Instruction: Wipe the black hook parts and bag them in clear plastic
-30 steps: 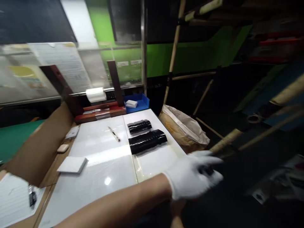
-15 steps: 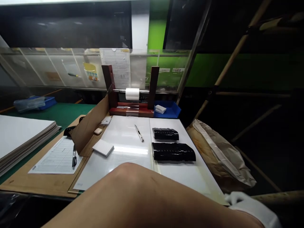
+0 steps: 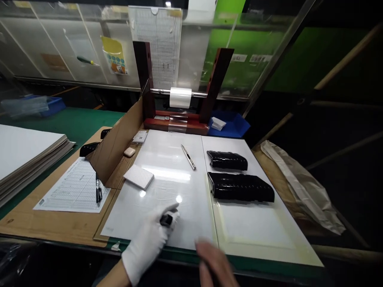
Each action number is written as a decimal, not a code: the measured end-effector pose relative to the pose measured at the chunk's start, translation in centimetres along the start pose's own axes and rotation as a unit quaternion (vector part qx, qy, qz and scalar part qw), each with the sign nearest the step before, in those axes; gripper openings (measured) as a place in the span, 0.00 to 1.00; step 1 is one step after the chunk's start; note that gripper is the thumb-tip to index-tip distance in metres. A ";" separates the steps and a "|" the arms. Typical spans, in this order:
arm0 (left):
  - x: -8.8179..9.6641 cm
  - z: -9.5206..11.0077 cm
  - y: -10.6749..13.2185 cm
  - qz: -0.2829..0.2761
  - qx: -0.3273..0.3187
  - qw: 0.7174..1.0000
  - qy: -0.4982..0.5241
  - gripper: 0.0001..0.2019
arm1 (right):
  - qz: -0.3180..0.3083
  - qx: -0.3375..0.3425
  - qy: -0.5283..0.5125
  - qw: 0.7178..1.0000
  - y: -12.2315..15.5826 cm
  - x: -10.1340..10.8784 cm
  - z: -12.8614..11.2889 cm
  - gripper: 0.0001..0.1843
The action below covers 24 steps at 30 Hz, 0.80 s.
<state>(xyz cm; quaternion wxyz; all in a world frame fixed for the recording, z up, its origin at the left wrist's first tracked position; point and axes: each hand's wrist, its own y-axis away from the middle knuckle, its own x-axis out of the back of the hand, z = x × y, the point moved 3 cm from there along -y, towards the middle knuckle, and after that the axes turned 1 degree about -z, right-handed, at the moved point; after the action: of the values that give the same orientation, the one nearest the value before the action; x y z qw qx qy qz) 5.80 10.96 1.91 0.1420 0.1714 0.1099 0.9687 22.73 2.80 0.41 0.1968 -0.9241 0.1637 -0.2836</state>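
Observation:
My left hand (image 3: 149,238), in a white glove, is closed around a small black piece (image 3: 166,220) over the front of the white board (image 3: 191,223). Only the end of that piece shows; the fingers cover the rest. My right hand (image 3: 216,263) is bare and smeared by motion at the bottom edge, just right of the glove. Whether it holds anything is unclear. Two glossy black plastic parts (image 3: 241,187) lie on the board's right half, one behind the other. A slim utility knife (image 3: 188,157) and a white pad (image 3: 139,177) rest on the left half.
Behind the board stands a dark red wooden stand with a roll of clear film (image 3: 180,98). A blue bin (image 3: 231,124) is beside it. To the left are a cardboard flap (image 3: 119,139), a printed form (image 3: 70,187) with a pen (image 3: 98,191), and stacked white sheets (image 3: 26,151).
The bare arm that crossed the foreground, with a gloved hand at the lower right, has drawn back. The gloved hand is now over the board with the black piece, and my bare right hand appears.

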 end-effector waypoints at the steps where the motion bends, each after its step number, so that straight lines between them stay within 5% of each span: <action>1: 1.3 -0.6 -0.2 0.024 0.001 1.000 -0.014 0.26 | -0.014 0.005 0.009 1.000 -2.5 -1.7 0.2 0.17; 2: 2.5 -1.1 -0.5 0.039 0.006 0.999 -0.030 0.28 | -0.080 0.015 0.076 0.994 -5.4 -3.8 0.6 0.20; 6: 7.0 -2.7 -1.1 0.096 0.039 0.993 -0.054 0.31 | -0.134 -0.004 0.178 0.975 -16.1 -10.6 4.2 0.28; 10: 10.3 -5.4 1.1 0.159 0.127 0.978 0.033 0.32 | -0.134 -0.039 0.270 0.953 -18.4 -13.8 7.4 0.32; 14: 10.3 -6.7 3.7 0.141 0.203 0.958 0.147 0.37 | -0.131 -0.029 0.322 0.937 -19.0 -14.1 8.1 0.34; 20: 9.0 -6.7 4.0 -0.004 0.263 0.898 0.351 0.41 | -0.182 0.026 0.316 0.931 -28.5 -18.9 7.1 0.20; 24: 9.3 -6.4 3.5 -0.038 0.262 0.920 0.290 0.33 | -0.241 0.044 0.296 0.923 -32.3 -21.2 6.5 0.14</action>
<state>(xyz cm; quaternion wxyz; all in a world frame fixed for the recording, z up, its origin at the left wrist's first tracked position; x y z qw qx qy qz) -5.77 9.58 -0.21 0.0903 -0.0904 0.4020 0.9067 16.07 41.39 0.42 0.1057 -0.7999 -0.0260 -0.5902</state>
